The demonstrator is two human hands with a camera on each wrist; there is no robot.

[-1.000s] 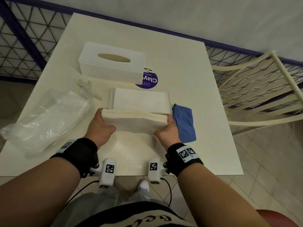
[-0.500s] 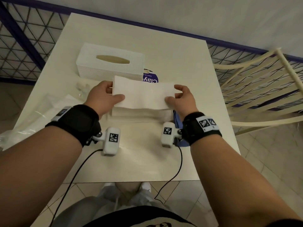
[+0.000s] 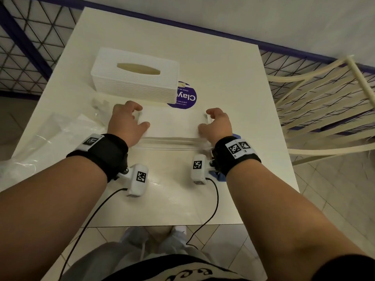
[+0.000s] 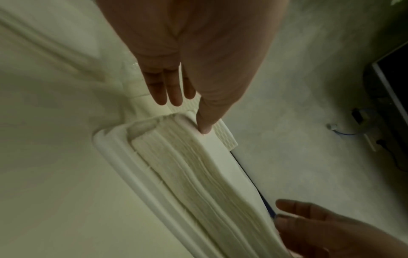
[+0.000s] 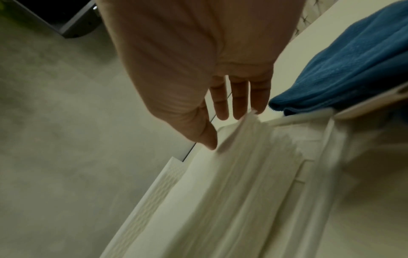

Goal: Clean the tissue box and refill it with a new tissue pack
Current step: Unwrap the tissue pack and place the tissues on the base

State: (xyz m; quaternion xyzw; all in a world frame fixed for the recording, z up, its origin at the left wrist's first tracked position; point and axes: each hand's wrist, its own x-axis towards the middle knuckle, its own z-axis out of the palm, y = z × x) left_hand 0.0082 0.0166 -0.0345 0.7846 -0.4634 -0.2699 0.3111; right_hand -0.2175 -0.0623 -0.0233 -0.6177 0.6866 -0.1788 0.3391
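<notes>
Fingers [image 4: 167, 87] of the left hand [image 3: 126, 123] straight and loosely spread, thumb tip touching the left end of the tissue stack [image 3: 172, 124], nothing gripped. Fingers [image 5: 238, 97] of the right hand [image 3: 217, 124] likewise relaxed and open at the stack's right end, tips just beside the top sheets, holding nothing. Stack lying flat in the shallow white tray [image 4: 123, 157] on the table [image 3: 223, 67], long axis running left to right between the two hands, sheet edges facing the person. Just behind it, the white tissue box cover [image 3: 135, 76], parallel to the stack, oval slot facing up, partly over a round purple sticker [image 3: 187, 97]. Blue cloth [image 5: 344, 73] beside the tray's right end, mostly hidden under the right wrist in the head view. Crumpled clear plastic wrapper [image 3: 50, 142] at the table's left edge.
</notes>
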